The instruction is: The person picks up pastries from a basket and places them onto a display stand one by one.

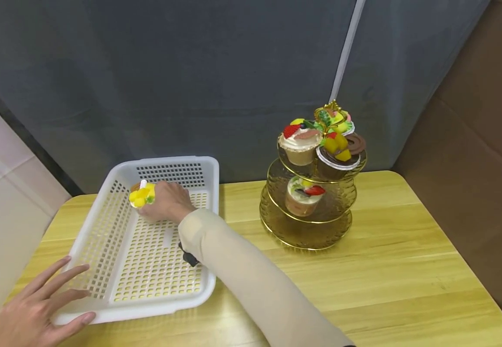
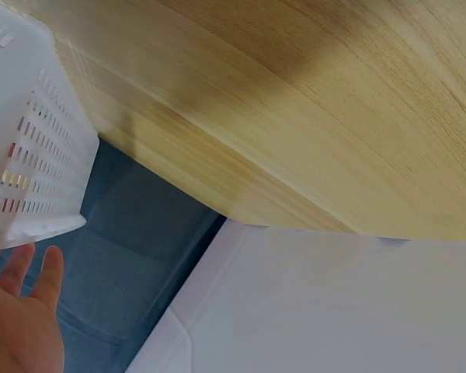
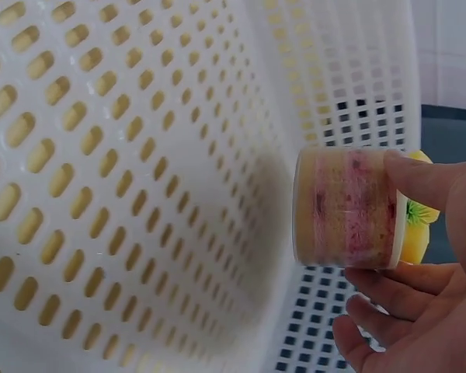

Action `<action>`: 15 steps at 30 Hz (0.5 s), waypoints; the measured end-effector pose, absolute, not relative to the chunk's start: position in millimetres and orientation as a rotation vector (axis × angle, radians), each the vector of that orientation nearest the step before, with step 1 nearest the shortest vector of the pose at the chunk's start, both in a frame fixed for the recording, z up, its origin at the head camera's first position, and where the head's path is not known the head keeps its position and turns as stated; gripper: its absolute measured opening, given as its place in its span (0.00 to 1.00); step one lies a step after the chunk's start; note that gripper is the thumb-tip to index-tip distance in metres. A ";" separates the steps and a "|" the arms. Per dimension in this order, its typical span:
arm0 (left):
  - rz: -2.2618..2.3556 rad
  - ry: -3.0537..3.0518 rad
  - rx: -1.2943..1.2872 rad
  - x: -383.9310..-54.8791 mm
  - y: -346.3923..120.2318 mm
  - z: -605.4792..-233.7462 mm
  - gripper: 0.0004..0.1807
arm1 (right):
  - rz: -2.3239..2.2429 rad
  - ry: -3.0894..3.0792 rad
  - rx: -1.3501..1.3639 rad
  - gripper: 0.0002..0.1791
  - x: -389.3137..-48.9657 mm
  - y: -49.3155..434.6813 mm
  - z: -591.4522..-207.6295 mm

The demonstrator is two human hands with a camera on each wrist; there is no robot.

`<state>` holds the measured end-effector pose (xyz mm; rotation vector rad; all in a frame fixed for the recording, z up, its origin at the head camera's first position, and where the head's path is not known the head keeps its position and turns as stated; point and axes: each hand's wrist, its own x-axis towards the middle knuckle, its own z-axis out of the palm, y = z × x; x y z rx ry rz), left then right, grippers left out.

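Note:
A dessert cup with yellow fruit on top point(image 1: 141, 196) is pinched between the thumb and fingers of my right hand point(image 1: 167, 201), inside the white plastic basket point(image 1: 146, 311) near its back wall. Seen from the right wrist, the cup point(image 3: 348, 208) has pink and tan layers and lies sideways against the perforated wall. My left hand point(image 1: 33, 306) is at the basket's front left corner, fingers spread and fairly straight over the rim. In the left wrist view, the left fingertips point(image 2: 50, 264) show right at the basket's edge.
Right of the basket stands a three-tier gold-rimmed stand point(image 1: 307, 237). Its top tier bears a strawberry cream cup point(image 1: 299, 148), a chocolate cup point(image 1: 335, 161) and another fruit-topped dessert point(image 1: 347, 127); a cream cup point(image 1: 300, 205) sits on the middle tier. A grey curtain point(image 1: 168, 86) hangs behind the wooden table point(image 1: 389, 270).

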<state>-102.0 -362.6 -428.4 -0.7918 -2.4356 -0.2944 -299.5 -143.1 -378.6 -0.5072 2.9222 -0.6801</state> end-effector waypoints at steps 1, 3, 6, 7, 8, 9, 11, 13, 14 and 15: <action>-0.295 -2.429 -0.797 -102.3 -362.7 -428.7 0.38 | -0.682 2.926 -0.524 0.19 -299.0 -143.1 -376.5; -0.298 -2.417 -0.803 -102.8 -363.1 -429.3 0.38 | -0.696 2.921 -0.540 0.19 -297.5 -143.3 -370.8; -0.295 -2.418 -0.803 -103.5 -364.1 -430.2 0.38 | -0.704 2.922 -0.544 0.19 -295.6 -143.5 -361.9; -0.294 -2.419 -0.800 -103.7 -364.4 -430.6 0.38 | -0.711 2.923 -0.544 0.19 -295.1 -143.3 -359.1; -0.293 -2.421 -0.798 -104.0 -364.6 -430.9 0.38 | -0.722 2.922 -0.543 0.19 -294.5 -142.8 -356.1; -0.293 -2.420 -0.798 -104.2 -364.7 -431.2 0.38 | -0.732 2.920 -0.549 0.19 -293.8 -141.8 -352.9; -0.292 -2.415 -0.798 -104.4 -364.8 -431.9 0.38 | -0.749 2.918 -0.579 0.18 -292.1 -138.6 -346.5; -0.296 -2.404 -0.802 -104.5 -364.6 -432.2 0.38 | -0.781 2.905 -0.600 0.18 -290.2 -134.1 -340.3; -0.297 -2.401 -0.805 -104.6 -364.4 -432.1 0.39 | -0.788 2.905 -0.616 0.18 -289.2 -131.6 -337.2; -0.295 -2.398 -0.807 -104.6 -364.2 -432.0 0.39 | -0.798 2.906 -0.633 0.18 -288.2 -128.8 -334.2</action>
